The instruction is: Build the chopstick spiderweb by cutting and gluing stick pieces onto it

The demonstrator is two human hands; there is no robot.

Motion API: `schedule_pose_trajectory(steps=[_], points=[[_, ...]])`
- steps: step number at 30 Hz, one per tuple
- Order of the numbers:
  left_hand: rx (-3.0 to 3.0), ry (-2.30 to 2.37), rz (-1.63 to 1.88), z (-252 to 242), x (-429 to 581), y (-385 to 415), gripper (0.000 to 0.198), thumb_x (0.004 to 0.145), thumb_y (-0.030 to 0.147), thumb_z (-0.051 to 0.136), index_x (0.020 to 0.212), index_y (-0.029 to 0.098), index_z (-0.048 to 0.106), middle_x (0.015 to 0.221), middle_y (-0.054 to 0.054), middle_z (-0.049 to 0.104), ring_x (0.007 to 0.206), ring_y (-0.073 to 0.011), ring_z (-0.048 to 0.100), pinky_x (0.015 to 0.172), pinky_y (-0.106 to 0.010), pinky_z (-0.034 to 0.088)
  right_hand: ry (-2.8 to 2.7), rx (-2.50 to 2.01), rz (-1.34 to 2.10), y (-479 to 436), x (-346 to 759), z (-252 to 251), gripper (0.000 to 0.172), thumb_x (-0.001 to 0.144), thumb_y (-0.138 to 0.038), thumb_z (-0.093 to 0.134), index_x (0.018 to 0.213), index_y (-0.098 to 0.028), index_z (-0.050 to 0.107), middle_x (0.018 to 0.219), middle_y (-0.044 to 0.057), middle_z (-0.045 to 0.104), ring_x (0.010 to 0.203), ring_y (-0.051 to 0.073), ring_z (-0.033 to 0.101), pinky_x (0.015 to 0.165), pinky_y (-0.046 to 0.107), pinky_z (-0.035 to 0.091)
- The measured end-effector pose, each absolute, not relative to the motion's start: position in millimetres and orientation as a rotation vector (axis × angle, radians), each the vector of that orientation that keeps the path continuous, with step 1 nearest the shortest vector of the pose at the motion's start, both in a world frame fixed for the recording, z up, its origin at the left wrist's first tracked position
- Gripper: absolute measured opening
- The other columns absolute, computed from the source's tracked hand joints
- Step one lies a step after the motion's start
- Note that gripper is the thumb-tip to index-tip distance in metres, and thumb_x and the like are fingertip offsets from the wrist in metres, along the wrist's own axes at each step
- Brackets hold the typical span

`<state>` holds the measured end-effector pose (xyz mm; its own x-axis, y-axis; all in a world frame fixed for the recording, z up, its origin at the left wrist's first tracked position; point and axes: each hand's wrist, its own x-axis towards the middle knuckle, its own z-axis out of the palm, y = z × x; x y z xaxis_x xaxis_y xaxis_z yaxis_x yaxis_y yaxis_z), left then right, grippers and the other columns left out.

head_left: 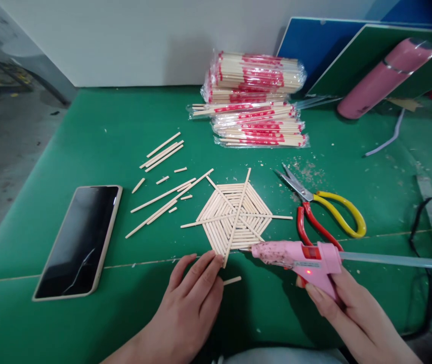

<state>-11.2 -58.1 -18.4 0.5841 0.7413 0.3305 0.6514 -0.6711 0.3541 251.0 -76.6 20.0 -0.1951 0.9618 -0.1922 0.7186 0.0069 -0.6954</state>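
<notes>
A flat hexagon of pale wooden sticks point(219, 215) lies on the green table, with three longer sticks crossing over it. My left hand point(197, 298) is closed at its near corner, fingertips against the end of one crossing stick. A short stick point(232, 280) pokes out beside that hand's thumb side; whether it is gripped I cannot tell. In my right hand point(347, 303) is a pink hot glue gun point(295, 254), its red light lit and a clear glue stick point(394, 260) in its back. The nozzle points left at the hexagon's near edge.
Loose cut sticks point(163, 155) lie left of the hexagon, beyond a phone point(77, 242). Scissors point(310, 196) with red and yellow handles rest at right. Bagged chopsticks point(259, 101) are piled behind. A pink bottle point(386, 78) stands near coloured boards point(322, 43); a black cable point(428, 293) runs right.
</notes>
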Motion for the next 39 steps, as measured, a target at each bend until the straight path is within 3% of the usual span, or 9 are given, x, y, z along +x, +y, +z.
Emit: schedule_pose_trajectory(steps=[5, 29, 39], points=[[2.604, 1.173, 0.697, -19, -11, -58, 0.012, 0.080, 0.012, 0.050, 0.089, 0.015, 0.058, 0.112, -0.009, 0.059, 0.112, -0.0233, 0.047, 0.098, -0.042, 0.028, -1.956, -1.698, 0.986, -74, 252, 20, 0.020, 0.086, -0.027, 0.041, 0.105, -0.023, 0.046, 0.071, 0.000, 0.057, 0.056, 0.012, 0.054, 0.050, 0.020, 0.046], [2.584, 1.181, 0.732, -19, -9, -57, 0.009, 0.080, 0.012, 0.052, 0.085, 0.013, 0.059, 0.111, -0.011, 0.060, 0.110, -0.0240, 0.049, 0.097, -0.043, 0.028, -1.904, -1.716, 0.987, -80, 259, 19, 0.015, 0.086, -0.028, 0.040, 0.099, -0.023, 0.046, 0.068, -0.003, 0.057, 0.053, 0.010, 0.052, 0.048, 0.017, 0.045], [2.583, 1.176, 0.727, -19, -10, -57, 0.009, 0.080, 0.012, 0.052, 0.086, 0.013, 0.059, 0.111, -0.011, 0.060, 0.110, -0.0239, 0.049, 0.097, -0.043, 0.028, -1.901, -1.744, 0.980, -85, 265, 18, 0.023, 0.087, -0.029, 0.039, 0.110, -0.024, 0.042, 0.068, -0.002, 0.053, 0.055, 0.010, 0.051, 0.049, 0.016, 0.045]])
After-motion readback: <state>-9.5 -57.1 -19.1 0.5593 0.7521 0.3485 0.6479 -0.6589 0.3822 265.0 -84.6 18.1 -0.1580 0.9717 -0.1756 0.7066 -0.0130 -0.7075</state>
